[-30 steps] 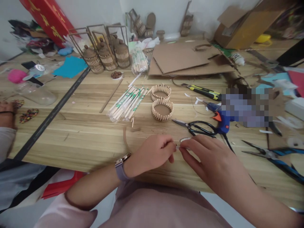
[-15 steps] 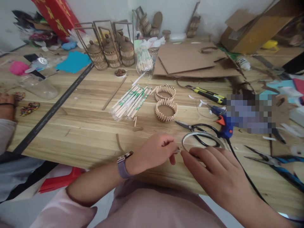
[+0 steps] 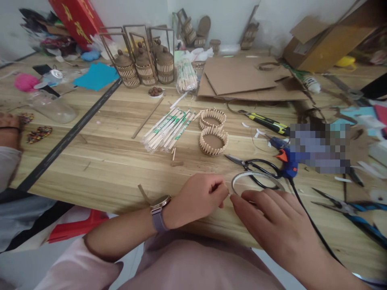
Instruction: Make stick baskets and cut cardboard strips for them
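My right hand (image 3: 275, 217) is curled over a thin, pale ring that looks like a narrow roll of tape (image 3: 238, 176), its far edge standing above my fingers. Just left of it my left hand (image 3: 196, 199) is closed in a pinch; what lies between thumb and finger is too small to make out. Both sets of fingertips nearly meet. From behind my left wrist a brown strip (image 3: 144, 193) sticks out; its other end is hidden. Black-handled scissors (image 3: 260, 167) lie beyond the ring. Farther off sit two round pieces with upright sticks around brown bases (image 3: 213, 143).
Wrapped chopsticks (image 3: 169, 129) lie left of the round pieces. At right are a blue glue gun (image 3: 288, 163) with its cord, a utility knife (image 3: 267, 123) and pliers (image 3: 347, 207). Cardboard sheets (image 3: 238, 78) and small lantern-like pieces (image 3: 143, 66) stand behind. Another person's hand (image 3: 9, 125) rests far left.
The brown strip behind my left wrist has swung left and lower. My left hand has turned slightly, and the pale bit at its fingertips hardly shows now. My right hand keeps hold of the ring.
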Demonstrator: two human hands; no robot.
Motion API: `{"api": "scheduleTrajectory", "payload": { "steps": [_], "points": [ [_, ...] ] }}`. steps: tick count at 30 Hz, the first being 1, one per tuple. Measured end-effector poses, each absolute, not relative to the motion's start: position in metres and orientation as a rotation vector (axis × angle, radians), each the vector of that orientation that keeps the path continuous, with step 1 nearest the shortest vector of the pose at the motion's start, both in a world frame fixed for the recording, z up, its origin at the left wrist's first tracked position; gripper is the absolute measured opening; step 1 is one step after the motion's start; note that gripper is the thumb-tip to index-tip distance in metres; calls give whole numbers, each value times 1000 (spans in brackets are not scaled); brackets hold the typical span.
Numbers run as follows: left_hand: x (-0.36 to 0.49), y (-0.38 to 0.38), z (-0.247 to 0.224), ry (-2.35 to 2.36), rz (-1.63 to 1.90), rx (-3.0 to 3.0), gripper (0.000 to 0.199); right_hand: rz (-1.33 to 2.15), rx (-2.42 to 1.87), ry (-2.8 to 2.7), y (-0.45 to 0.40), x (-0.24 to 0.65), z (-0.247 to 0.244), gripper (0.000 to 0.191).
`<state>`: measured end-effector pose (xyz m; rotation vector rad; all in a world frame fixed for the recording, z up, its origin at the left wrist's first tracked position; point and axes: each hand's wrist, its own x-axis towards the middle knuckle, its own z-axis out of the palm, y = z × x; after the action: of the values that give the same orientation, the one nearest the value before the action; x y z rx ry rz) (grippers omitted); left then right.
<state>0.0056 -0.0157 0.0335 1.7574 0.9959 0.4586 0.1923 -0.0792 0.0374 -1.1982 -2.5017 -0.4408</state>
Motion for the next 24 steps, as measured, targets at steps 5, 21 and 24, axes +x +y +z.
{"api": "scheduleTrajectory", "payload": {
  "steps": [5,21,24],
  "points": [
    [2,-17,36,933,423,1787,27,114,-1323,-2364,-70,192,48,23],
    [-5,-18,28,710,175,2260,25,852,-1624,-2101,-54,194,61,19],
    [-5,-17,26,678,200,2348,22,857,-1630,-2099,-54,194,60,18]
  ]
}}
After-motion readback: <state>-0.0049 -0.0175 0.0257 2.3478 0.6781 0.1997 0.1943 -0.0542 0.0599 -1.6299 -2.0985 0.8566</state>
